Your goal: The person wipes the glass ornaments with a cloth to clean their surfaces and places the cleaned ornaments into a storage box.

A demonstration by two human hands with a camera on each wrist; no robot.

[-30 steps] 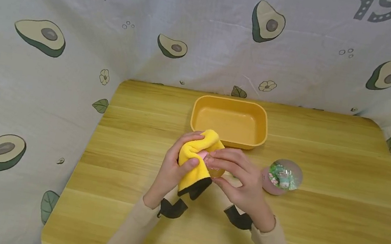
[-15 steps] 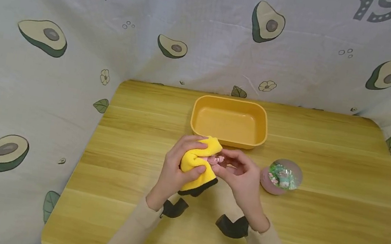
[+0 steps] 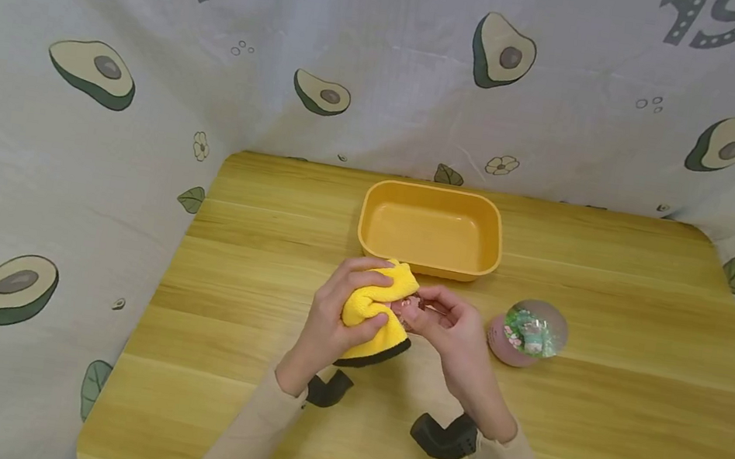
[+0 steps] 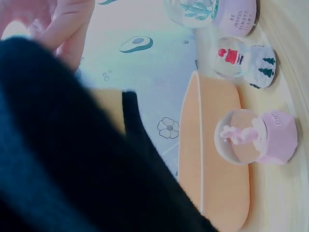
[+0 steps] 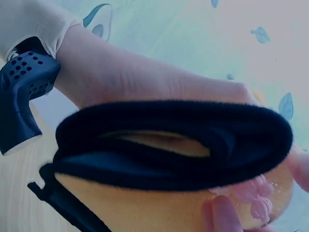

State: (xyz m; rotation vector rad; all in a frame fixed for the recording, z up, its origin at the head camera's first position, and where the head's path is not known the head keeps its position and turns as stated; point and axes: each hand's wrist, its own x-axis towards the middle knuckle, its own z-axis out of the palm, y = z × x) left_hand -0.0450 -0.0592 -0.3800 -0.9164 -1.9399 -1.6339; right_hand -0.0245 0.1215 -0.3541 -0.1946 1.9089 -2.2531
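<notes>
My left hand (image 3: 335, 319) grips a yellow cloth (image 3: 365, 308) with a dark edge, wrapped about the base of a snow globe (image 3: 407, 310). Fingers of my right hand (image 3: 460, 344) hold the globe's clear dome from the right. Pink figures show inside this snow globe (image 5: 259, 195) in the right wrist view, where the folded cloth (image 5: 130, 208) hides its base. The cloth's blurred dark edge (image 4: 72, 145) covers much of the left wrist view.
A yellow bin (image 3: 425, 267) stands behind the hands. Right of them sits a large pink-based snow globe (image 3: 527, 334). The left wrist view also shows a Santa snow globe (image 4: 260, 65) and a pink snow globe (image 4: 280, 137) on the table, near the bin.
The right hand first covered the dome's front; its fingers have since shifted to the dome's right side. The cloth has slid slightly down and right, and more of the pink figures came into sight.
</notes>
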